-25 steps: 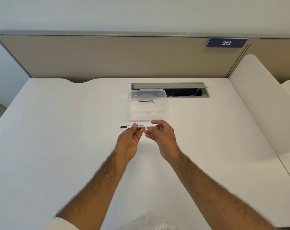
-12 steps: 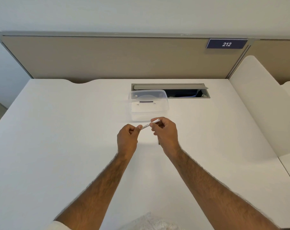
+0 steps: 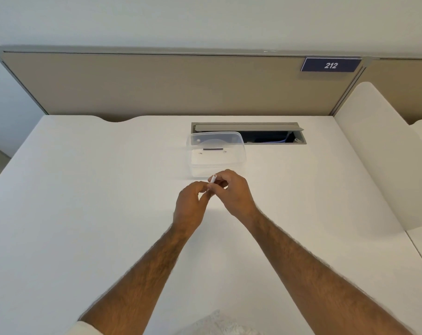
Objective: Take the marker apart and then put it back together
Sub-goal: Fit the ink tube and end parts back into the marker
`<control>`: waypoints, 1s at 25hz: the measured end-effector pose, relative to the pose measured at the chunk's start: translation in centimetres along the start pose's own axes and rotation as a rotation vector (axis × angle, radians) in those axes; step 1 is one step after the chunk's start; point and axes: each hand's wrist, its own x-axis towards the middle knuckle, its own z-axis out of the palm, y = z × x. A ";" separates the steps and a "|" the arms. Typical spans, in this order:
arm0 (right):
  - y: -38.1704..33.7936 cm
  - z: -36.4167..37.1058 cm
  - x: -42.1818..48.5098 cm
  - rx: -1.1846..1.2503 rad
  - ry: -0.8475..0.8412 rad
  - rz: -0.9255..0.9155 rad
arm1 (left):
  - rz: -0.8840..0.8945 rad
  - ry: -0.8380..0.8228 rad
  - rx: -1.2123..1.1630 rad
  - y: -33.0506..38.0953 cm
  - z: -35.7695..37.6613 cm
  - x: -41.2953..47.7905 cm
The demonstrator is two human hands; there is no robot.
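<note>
The marker's white barrel (image 3: 213,179) points up and away from me, with its open far end showing above my fingers. My right hand (image 3: 234,193) grips the barrel around its middle. My left hand (image 3: 192,204) is closed on the barrel's near end, which its fingers hide. Both hands hover just above the white desk (image 3: 84,201). A clear plastic container (image 3: 216,153) stands right behind them, holding a short dark marker part (image 3: 213,149) and two tiny pieces.
An open cable hatch (image 3: 272,135) is cut into the desk behind the container. A beige partition (image 3: 157,83) with a "212" sign (image 3: 330,65) closes off the back. A white side divider (image 3: 383,153) stands at the right. Crumpled clear plastic (image 3: 217,325) lies at the near edge.
The marker lay level between my hands with its black cap out to the left; it has since swung to point away from me. My hands have closed together and the black cap is out of sight.
</note>
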 end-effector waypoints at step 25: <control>9.3 0.8 -0.3 -0.723 -0.068 0.378 | 0.021 -0.028 0.032 -1.6 -1.4 0.4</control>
